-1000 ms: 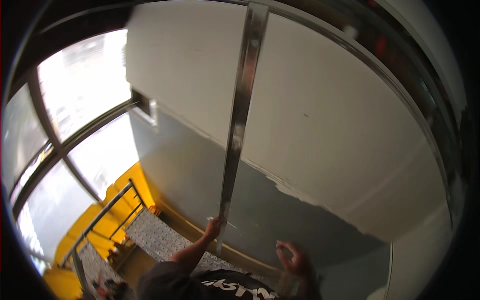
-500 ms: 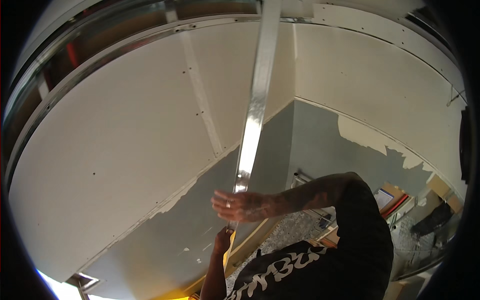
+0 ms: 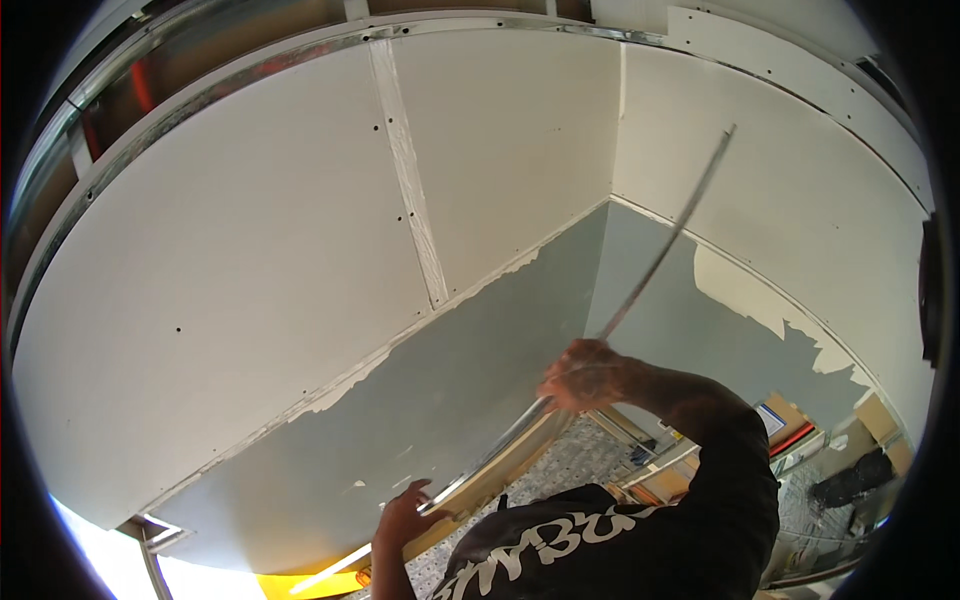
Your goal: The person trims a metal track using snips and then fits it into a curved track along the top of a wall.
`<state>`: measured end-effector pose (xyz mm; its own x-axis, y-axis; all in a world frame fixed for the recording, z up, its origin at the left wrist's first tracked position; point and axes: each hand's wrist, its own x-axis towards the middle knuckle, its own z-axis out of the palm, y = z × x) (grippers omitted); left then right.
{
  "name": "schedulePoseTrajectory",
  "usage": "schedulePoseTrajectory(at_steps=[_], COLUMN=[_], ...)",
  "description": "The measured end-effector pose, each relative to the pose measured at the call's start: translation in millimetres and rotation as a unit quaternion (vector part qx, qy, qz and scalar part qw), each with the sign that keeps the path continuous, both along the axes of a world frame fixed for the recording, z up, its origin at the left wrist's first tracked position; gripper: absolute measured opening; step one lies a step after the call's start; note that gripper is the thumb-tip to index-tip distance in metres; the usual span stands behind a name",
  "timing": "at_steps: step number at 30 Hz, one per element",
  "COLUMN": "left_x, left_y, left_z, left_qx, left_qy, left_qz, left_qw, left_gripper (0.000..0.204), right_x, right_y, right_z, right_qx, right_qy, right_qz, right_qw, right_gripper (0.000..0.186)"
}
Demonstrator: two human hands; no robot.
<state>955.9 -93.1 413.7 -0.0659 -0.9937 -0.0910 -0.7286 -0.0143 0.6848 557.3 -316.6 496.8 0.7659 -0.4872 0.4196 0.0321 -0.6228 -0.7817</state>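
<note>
Against the grey wall, both hands grip the metal strip (image 3: 650, 270), right hand (image 3: 580, 375) above, left hand (image 3: 405, 515) below; since before it tilted rightward.

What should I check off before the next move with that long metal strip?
1. Right hand gripping the metal strip mid-length: ok.
2. Left hand on the strip's lower end: ok, though how firmly it grips cannot be told.
3. Strip's upper end apart from the white wall board: cannot tell.
4. Strip straight: not ok, it looks bowed, though the lens bends edges.
5. Footing on the floor: cannot tell, feet hidden.
</note>
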Motion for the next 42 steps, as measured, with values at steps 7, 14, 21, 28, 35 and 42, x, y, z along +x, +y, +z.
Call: schedulePoseTrajectory(at_steps=[7,14,21,28,35,42], left_x=[59,70,71,64,90,149], left_y=[43,55,54,82,86,109], left_z=[-8,34,141,268,365,424], left_qx=[-0.127,-0.104,-0.147,-0.211,-0.299,-0.455], left_qy=[-0.196,-0.132,-0.253,-0.328,-0.473,-0.618], left_qz=[0.09,0.118,0.033,0.078,0.063,0.106], left_qw=[0.968,0.979,0.956,0.918,0.826,0.633], left_gripper=[0.054,0.032,0.025,0.024,0.022,0.036], right_x=[8,-7,-35,-39,0,74], right_y=[-1,-18,-6,-12,-15,38], right_z=[119,110,130,140,168,249], right_qx=[-0.192,-0.144,-0.161,-0.201,-0.605,-0.592], right_qy=[0.579,0.584,0.521,0.353,0.023,-0.004], right_qz=[-0.09,-0.077,-0.098,-0.153,-0.233,-0.261], right_qw=[0.787,0.795,0.832,0.901,0.761,0.763], right_gripper=[0.047,0.05,0.036,0.036,0.045,0.039])
